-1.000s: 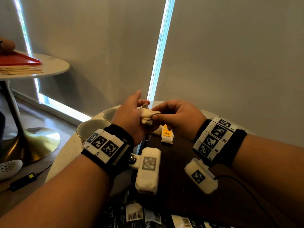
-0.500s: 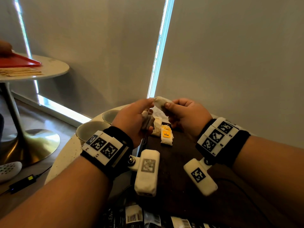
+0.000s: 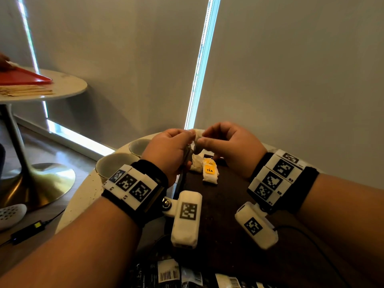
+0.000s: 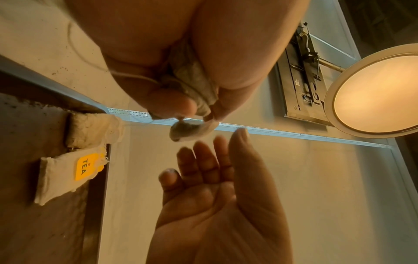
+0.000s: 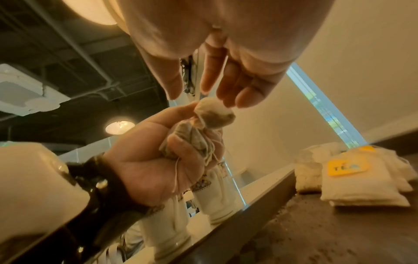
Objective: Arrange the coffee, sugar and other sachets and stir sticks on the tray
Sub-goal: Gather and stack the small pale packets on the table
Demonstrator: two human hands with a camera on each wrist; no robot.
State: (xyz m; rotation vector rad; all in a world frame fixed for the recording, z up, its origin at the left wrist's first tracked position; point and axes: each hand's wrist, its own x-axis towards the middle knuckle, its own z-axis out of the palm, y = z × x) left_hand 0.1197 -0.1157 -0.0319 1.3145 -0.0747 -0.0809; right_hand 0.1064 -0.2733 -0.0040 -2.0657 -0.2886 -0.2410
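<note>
My left hand (image 3: pixel 182 146) grips a bunch of crumpled tea bags (image 5: pixel 199 135) by their necks and strings, held above the far end of the dark brown tray (image 3: pixel 224 204). One bag (image 5: pixel 213 114) sticks out above the fist. My right hand (image 5: pixel 214 89) has straight fingers whose tips reach that top bag without pinching it. In the left wrist view the right hand (image 4: pixel 214 169) shows an open palm just short of the bag (image 4: pixel 187 130). Two tea bags lie on the tray, one with a yellow TEA tag (image 3: pixel 210 173) and a plain one (image 3: pixel 196 165).
Two white cups (image 3: pixel 116 165) (image 3: pixel 141 145) stand on the round table left of the tray. Black barcoded sachets (image 3: pixel 168 273) lie at the near edge. A second table at the far left carries a red tray (image 3: pixel 25 77) and wooden stir sticks (image 3: pixel 25 91).
Both hands have risen a little. Half a second ago my right hand pinched a tea bag above the left fist; now its fingers are straight at that bag.
</note>
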